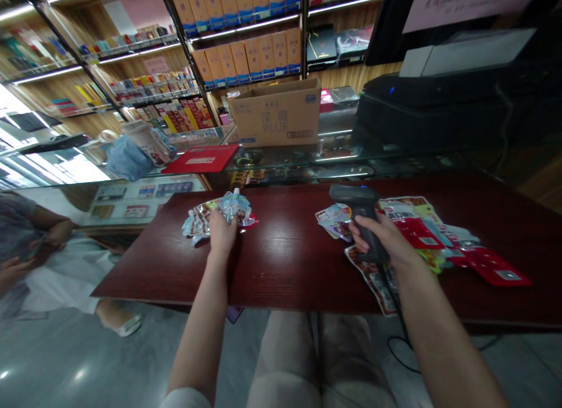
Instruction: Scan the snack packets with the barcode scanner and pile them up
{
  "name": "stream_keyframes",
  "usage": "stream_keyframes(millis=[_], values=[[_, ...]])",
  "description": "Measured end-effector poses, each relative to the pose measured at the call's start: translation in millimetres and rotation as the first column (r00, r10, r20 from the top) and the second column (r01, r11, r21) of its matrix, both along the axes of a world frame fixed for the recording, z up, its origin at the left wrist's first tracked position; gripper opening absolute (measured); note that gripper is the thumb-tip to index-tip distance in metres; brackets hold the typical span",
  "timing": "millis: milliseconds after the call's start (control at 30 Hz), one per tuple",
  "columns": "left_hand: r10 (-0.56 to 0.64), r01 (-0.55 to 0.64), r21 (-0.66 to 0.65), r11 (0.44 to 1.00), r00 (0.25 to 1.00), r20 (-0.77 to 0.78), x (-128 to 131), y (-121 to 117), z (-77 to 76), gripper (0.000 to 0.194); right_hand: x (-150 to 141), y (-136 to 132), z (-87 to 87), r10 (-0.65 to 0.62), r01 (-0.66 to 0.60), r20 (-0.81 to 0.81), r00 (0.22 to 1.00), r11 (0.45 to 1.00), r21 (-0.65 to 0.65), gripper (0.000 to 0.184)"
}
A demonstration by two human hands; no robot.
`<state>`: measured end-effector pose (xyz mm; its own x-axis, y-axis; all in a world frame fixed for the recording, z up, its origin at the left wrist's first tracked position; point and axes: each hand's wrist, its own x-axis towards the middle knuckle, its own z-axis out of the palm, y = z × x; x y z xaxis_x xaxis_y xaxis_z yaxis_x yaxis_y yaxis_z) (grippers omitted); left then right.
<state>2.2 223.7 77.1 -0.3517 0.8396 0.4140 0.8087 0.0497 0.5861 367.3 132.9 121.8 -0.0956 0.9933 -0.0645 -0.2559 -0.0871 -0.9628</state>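
My right hand (381, 238) is wrapped round the handle of a black barcode scanner (357, 198), its cord running down past the table edge. At the left of the dark red table, my left hand (223, 229) has its fingers closed on a clear-and-blue spouted pouch (237, 206), with a white cap at its top. More shiny snack packets (199, 216) lie under and beside that hand. Around the scanner are several flat packets: a small card-like one (334, 219), a dark one (373, 282) below it, and red ones (487, 264) to the right.
Behind the table (281, 267) is a glass counter with a cardboard box (276, 118), a red folder (204, 158) and a cup (147, 141). A black machine (430, 109) stands at right. A seated person (48, 261) is at left; boxed goods (246, 60) fill the shelves.
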Motion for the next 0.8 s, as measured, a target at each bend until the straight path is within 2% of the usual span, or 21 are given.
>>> stream_keyframes(millis=[133,300,367,433,500,600,733,800], values=[[0.015,-0.019,-0.027,0.999,0.989,-0.145,5,-5,1.5,0.047,0,-1,1.0,-0.017,0.017,-0.016,1.000,1.000,-0.008,0.033],[0.019,-0.025,-0.018,1.000,0.956,-0.294,18,-16,15.2,0.041,1,-1,0.6,-0.004,0.004,-0.042,0.999,1.000,-0.010,0.032],[-0.017,0.015,-0.007,1.000,0.951,-0.307,29,-19,22.7,0.039,2,-1,0.3,0.005,-0.006,-0.064,0.998,1.000,-0.012,0.030],[-0.145,0.146,-0.017,0.989,0.949,-0.279,47,-21,28.7,0.035,5,-1,0.1,0.008,-0.009,-0.091,0.996,1.000,-0.009,0.027],[-0.352,0.352,-0.038,0.935,0.910,-0.219,73,-21,31.5,0.031,7,-3,0.8,0.001,-0.001,-0.114,0.993,1.000,0.001,0.026],[-0.627,0.615,-0.125,0.779,0.769,-0.126,122,-20,29.6,0.026,9,-5,4.1,-0.025,0.028,-0.136,0.990,0.999,0.021,0.028],[-0.785,0.760,-0.234,0.606,0.619,-0.022,184,-15,21.3,0.026,10,-7,10.3,-0.030,0.036,-0.144,0.989,0.999,0.034,0.030],[-0.798,0.767,-0.262,0.586,0.602,-0.022,206,-11,16.6,0.032,11,-7,12.2,-0.029,0.034,-0.140,0.990,0.999,0.031,0.032]])
